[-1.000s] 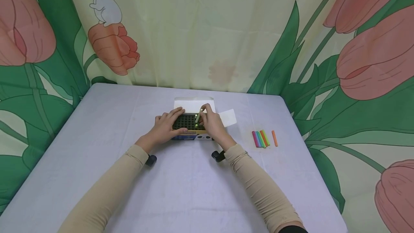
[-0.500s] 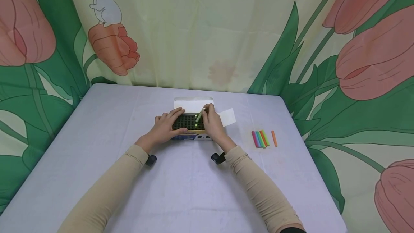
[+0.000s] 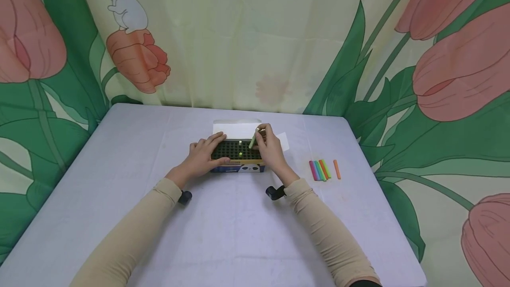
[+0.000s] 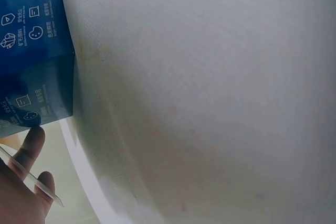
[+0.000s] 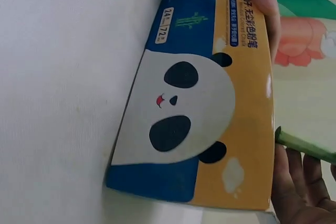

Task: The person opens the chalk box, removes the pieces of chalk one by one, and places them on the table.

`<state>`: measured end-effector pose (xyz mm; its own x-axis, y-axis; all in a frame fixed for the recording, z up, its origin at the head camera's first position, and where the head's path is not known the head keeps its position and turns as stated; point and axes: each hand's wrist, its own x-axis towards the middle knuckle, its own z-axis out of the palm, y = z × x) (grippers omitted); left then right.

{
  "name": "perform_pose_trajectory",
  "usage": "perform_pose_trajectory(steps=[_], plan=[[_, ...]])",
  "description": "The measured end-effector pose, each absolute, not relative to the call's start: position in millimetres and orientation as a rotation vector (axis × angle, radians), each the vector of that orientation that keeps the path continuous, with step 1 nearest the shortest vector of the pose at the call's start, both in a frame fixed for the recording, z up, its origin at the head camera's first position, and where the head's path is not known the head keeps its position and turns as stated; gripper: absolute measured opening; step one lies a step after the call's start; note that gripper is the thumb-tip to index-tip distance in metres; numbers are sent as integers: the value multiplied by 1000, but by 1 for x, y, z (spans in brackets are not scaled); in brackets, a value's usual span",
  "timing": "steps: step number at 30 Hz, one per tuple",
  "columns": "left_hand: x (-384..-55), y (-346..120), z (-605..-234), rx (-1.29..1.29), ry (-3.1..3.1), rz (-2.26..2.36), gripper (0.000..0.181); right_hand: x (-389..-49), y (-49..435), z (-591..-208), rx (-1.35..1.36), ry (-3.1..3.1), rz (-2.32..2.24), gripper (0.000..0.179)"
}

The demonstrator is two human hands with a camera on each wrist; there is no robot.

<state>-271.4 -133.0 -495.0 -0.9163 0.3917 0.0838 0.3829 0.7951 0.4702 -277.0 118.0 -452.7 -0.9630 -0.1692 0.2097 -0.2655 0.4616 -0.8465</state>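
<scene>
An open box of colored chalk (image 3: 249,168), with a panda printed on its front (image 5: 173,103), holds a dark insert (image 3: 229,149) with rows of holes. Two light green chalk sticks (image 3: 241,154) stand in the insert right of its middle. My left hand (image 3: 201,156) holds the box's left end, thumb along the front edge, other fingers towards the back. In the left wrist view its fingers (image 4: 32,145) lie by the box end. My right hand (image 3: 271,147) pinches another green chalk stick (image 5: 304,145), tilted, its lower end over the insert's right part.
Several chalk sticks (image 3: 320,170) in pink, blue, green and orange lie side by side to the right, and one orange stick (image 3: 337,169) lies a little apart. The raised white lid (image 3: 235,128) stands behind the box; a white flap (image 3: 283,141) sticks out right. White cloth covers the table (image 3: 223,234).
My right hand has moved to the right with the green chalk stick, from near the standing sticks to the insert's right part. The left hand keeps its place on the box.
</scene>
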Motion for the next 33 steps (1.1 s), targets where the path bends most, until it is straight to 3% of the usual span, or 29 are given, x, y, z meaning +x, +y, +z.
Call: perform_pose_trajectory(steps=[21, 33], plan=[[-269, -136, -497, 639, 2959, 804, 86, -251, 189, -417, 217, -2308, 1718, 30], [-271, -133, -496, 635, 2956, 790, 86, -236, 259, -450, -47, -2550, 1521, 32]])
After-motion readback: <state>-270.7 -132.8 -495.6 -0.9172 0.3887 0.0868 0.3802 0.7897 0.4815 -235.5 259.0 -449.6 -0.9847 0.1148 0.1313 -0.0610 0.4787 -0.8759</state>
